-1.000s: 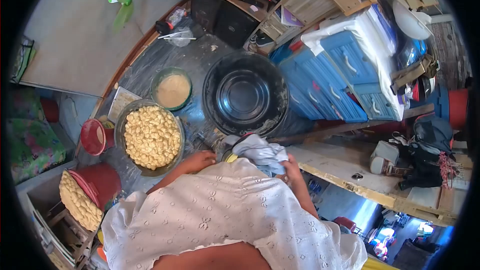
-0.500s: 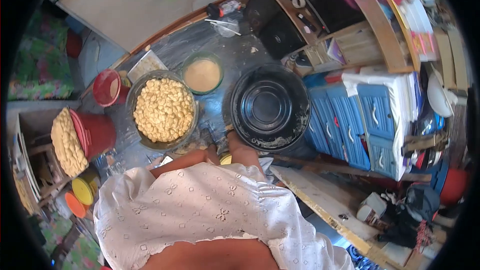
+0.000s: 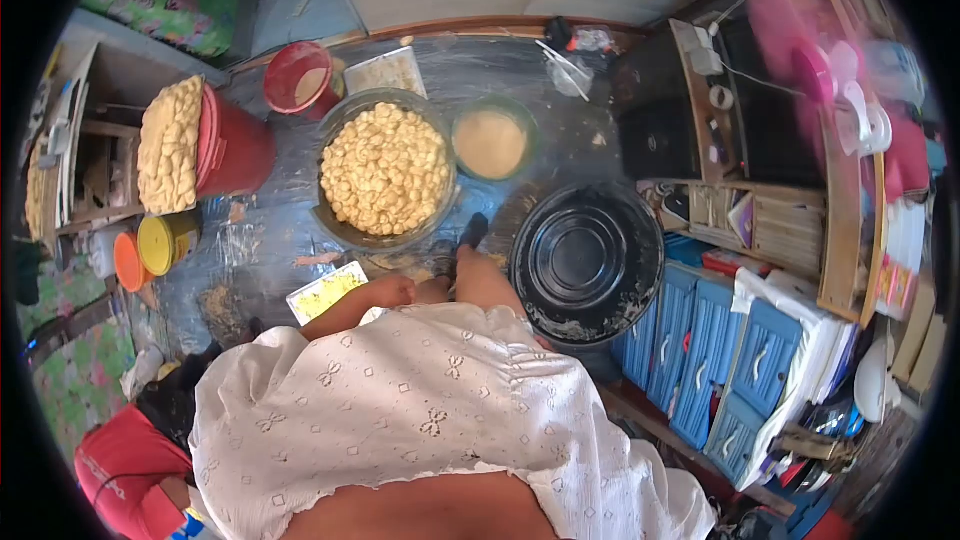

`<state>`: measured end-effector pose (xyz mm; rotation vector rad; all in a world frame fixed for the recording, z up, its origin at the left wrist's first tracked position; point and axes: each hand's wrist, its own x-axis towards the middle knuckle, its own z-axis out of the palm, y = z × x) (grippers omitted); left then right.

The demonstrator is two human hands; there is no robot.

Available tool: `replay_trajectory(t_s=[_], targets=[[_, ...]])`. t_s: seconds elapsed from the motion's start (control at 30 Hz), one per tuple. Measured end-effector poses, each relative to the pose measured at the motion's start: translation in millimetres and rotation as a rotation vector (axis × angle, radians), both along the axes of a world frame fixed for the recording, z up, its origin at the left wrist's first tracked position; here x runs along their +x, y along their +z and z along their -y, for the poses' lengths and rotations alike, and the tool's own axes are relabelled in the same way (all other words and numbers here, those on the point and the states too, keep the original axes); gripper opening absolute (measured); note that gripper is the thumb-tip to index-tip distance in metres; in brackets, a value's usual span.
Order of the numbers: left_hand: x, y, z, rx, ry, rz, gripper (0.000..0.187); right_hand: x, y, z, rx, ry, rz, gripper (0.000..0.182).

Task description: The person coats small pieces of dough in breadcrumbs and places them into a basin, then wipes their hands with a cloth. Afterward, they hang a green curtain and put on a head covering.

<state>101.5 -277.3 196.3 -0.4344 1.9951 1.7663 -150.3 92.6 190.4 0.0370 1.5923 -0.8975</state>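
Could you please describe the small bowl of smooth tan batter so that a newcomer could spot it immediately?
Find the big glass bowl heaped with pale yellow pieces on the plastic-covered surface. Just right of it, above the wide black basin, sits the small bowl. Its filling alone is smooth and tan.

Bright daylight, strong fisheye bending with black corners — motion blur smears the upper right.

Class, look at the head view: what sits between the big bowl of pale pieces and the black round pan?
In the head view, the right hand reaches up into that gap, holding a dark object.
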Motion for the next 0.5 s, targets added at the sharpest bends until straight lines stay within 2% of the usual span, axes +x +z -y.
replay_trajectory(t_s=[0.03, 0.07, 0.13, 0.17, 0.23, 0.27, 0.3, 0.37, 0.43, 0.47, 0.5], targets=[[2, 2, 0, -0.108, -0.015, 0.018, 0.016, -6, -5, 7, -0.01, 0.015, 0.015, 0.017], [4, 1, 0, -0.104, 0.005, 0.024, 0.016, -15, -11, 16, -0.022, 0.03, 0.03, 0.016], [7, -8, -4, -0.154, 0.184, 0.045, 0.017, -32, -33, 27, -0.066, 0.037, 0.076, 0.015], [8, -10, -3, -0.148, 0.205, 0.047, 0.017, -41, -45, 31, -0.09, 0.037, 0.099, 0.015], [10, -11, 2, -0.233, 0.314, 0.109, 0.019, -54, -44, 55, -0.097, 0.052, 0.13, 0.015], [10, -19, 6, -0.251, 0.36, 0.22, 0.021, -62, -43, 67, 0.021, 0.246, -0.088, 0.018], [9, -21, 11, -0.244, 0.377, 0.223, 0.021, -76, -37, 81, 0.137, 0.44, -0.309, 0.022], [4, -20, 26, -0.249, 0.553, 0.267, 0.021, -102, -22, 105, 0.229, 0.415, 0.102, 0.03], [-3, -22, 52, -0.142, 0.712, 0.307, 0.02, -116, -46, 86, 0.168, 0.397, 0.058, 0.034], [-7, -23, 66, -0.263, 0.656, 0.277, 0.022, -123, -61, 76, 0.153, 0.388, 0.049, 0.036], [-14, -20, 76, -0.248, 0.652, 0.289, 0.022, -128, -52, 94, 0.145, 0.379, 0.041, 0.036]])
